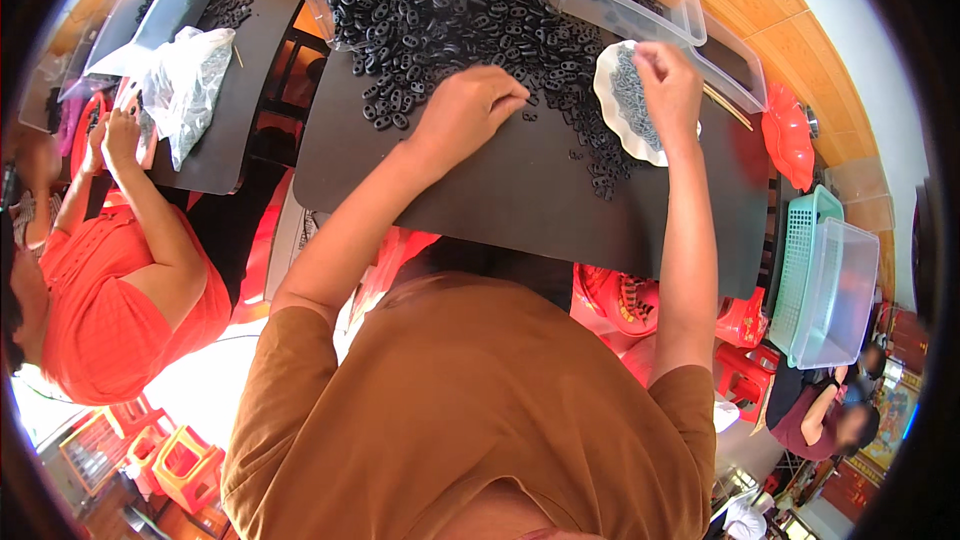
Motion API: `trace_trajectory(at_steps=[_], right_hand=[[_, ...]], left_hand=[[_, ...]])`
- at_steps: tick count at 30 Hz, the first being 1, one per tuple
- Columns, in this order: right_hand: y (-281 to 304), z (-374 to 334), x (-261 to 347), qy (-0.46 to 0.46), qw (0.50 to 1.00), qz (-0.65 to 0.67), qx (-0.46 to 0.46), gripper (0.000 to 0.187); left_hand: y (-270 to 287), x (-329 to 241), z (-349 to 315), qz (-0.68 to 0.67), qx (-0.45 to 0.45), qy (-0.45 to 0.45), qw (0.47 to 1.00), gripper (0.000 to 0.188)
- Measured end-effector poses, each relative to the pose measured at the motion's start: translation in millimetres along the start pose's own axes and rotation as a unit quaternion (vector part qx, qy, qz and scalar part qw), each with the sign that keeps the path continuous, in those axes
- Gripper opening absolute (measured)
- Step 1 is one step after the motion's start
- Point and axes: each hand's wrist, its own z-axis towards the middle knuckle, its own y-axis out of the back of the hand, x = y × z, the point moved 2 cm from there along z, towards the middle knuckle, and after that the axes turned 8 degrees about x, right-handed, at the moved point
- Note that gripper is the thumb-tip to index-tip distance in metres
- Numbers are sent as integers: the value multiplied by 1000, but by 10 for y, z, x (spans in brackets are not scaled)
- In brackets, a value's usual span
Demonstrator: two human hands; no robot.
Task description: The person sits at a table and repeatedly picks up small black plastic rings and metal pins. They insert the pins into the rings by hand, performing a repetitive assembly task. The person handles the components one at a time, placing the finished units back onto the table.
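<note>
My left hand (466, 122) rests over the dark table with thumb and fingers pressed together. What it holds, if anything, is too small to see. Just past its fingertips lie a few small black two-holed pieces (530, 116), at the edge of a large heap of the same black pieces (440, 10). On the right, my right hand (672, 90) hovers over a white scalloped dish (606, 90), its fingers in a pinch. Many small grey metal pieces, like screws or pins (630, 95), fill the dish. Whatever sits between those fingertips is hidden.
Clear plastic bins (640, 0) flank the heap. Farther right are a red scalloped dish (788, 136), a green basket (800, 260) and a clear tub (840, 290). At left, a person in red (140, 310) works by another table with a plastic bag (190, 90).
</note>
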Motion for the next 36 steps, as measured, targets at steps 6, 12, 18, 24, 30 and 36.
trace_trajectory(at_steps=[6, 12, 18, 24, 30, 36], right_hand=[[-119, -306, 84, -21, 998, 4, 52, 7], [-162, -480, 140, -40, 998, 15, 48, 13], [-64, -436, -91, 10, 984, -162, 77, 15], [-70, -324, -138, -67, 981, -114, 145, 10], [-32, -337, -109, -57, 989, -66, 122, 8], [-113, -368, 9, -103, 970, 210, 71, 7]], left_hand=[[-168, 76, 281, 128, 66, -19, 989, 12], [-207, 112, 281, 123, 101, 12, 987, 13], [-164, 133, 265, 29, 84, 1, 996, 14], [-134, 124, 227, -65, 49, 11, 997, 17], [-139, 177, 210, -205, 53, 118, 970, 18], [-220, 160, 229, -405, 44, 157, 900, 21]])
